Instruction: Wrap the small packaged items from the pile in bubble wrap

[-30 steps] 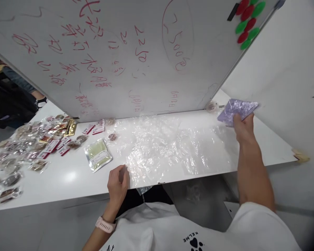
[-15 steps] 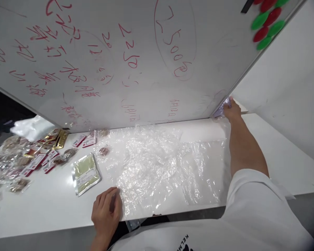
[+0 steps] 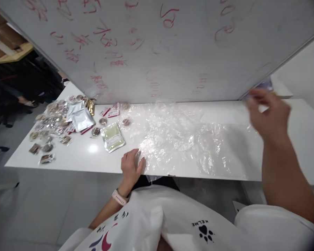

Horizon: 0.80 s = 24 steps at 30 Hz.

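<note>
Left hand (image 3: 131,165) seemingly touching plastic (image 3: 170,130) — shirt (image 3: 179,223): "KELME"; green packet's (image 3: 113,137) label (image 3: 114,141) blurred.

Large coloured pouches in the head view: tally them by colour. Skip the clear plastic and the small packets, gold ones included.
Green pouch: 1
Silver pouches: 2, overlapping; anything beneath them is hidden
Purple pouch: 1, only partly visible
Total in sight: 4

Purple packet (image 3: 266,84), partly hidden, back right, crumpled clear plastic (image 3: 170,134), shiny, spread centrally
</note>
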### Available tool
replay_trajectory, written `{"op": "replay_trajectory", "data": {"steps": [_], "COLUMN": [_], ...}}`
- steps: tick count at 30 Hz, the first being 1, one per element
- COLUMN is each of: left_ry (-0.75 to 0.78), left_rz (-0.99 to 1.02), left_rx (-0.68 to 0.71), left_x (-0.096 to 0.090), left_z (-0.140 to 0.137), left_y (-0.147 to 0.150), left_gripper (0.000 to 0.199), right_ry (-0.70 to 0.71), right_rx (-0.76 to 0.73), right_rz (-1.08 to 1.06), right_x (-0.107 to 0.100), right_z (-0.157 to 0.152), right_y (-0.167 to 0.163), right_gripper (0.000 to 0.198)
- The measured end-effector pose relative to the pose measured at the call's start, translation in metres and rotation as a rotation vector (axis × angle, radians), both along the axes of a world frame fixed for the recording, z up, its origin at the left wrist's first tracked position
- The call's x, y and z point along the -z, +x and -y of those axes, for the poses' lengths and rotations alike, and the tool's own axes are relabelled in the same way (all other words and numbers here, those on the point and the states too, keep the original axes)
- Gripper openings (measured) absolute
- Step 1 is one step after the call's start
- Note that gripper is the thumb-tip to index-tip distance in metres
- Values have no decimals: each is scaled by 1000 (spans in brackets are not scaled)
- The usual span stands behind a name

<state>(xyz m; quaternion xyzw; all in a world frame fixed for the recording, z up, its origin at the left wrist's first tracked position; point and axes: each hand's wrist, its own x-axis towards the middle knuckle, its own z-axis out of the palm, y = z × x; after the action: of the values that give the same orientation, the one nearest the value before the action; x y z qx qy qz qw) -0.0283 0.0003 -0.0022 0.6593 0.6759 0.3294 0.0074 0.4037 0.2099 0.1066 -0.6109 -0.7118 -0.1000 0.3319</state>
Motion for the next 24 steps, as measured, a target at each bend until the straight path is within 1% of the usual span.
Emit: {"op": "replay_trajectory", "data": {"steps": [1,2,3,4,5,6,8,10,12,13,15,17,19,21,22,24], "left_ry": [-34,-72,-106,-134,-152,-160,-166,-187,-202,-196,-167,-175,-257,-332,-342,-309], "left_rz": [24,54,97,155,226,303,423,416,288,208,69,-7,-17,21,53,138], "left_rx": [15,34,49,61,68,73,91,137,180,174,92,-40,-121,-132,-133,-170], "left_x": [-2,-4,-5,-6,-6,-6,-5,-4,-6,-7,-11,-15,-16,-14,-12,-10], "left_z": [0,0,-1,-3,-5,-9,-17,-27,-35,-37,-40,-40,-38,-38,-39,-45], "left_y": [0,0,0,0,1,2,3,4,-1,-6,-23,-49,-77,-101,-110,-121], "left_gripper": [39,43,46,50,52,54,56,53,47,43,41,46,58,65,63,51], "right_ry": [-83,-172,-224,-275,-312,-331,-342,-326,-329,-342,-372,-373,-348,-323,-314,-309], "right_rx": [-161,-335,-466,-527,-555,-556,-500,-435,-413,-413,-401,-361,-331,-326,-327,-330], "right_rz": [-90,-114,-121,-128,-136,-142,-126,-85,-45,-30,-14,-17,-28,-28,-24,-21], "right_x": [8,19,31,44,58,71,92,104,112,114,120,125,129,131,132,132], "right_z": [31,60,86,109,129,144,163,172,174,174,173,171,170,169,169,170], "right_y": [-27,-54,-81,-105,-127,-146,-177,-200,-218,-225,-235,-241,-243,-243,-242,-242], "right_gripper": [37,36,35,35,37,39,45,50,52,51,47,41,38,37,37,37]}}
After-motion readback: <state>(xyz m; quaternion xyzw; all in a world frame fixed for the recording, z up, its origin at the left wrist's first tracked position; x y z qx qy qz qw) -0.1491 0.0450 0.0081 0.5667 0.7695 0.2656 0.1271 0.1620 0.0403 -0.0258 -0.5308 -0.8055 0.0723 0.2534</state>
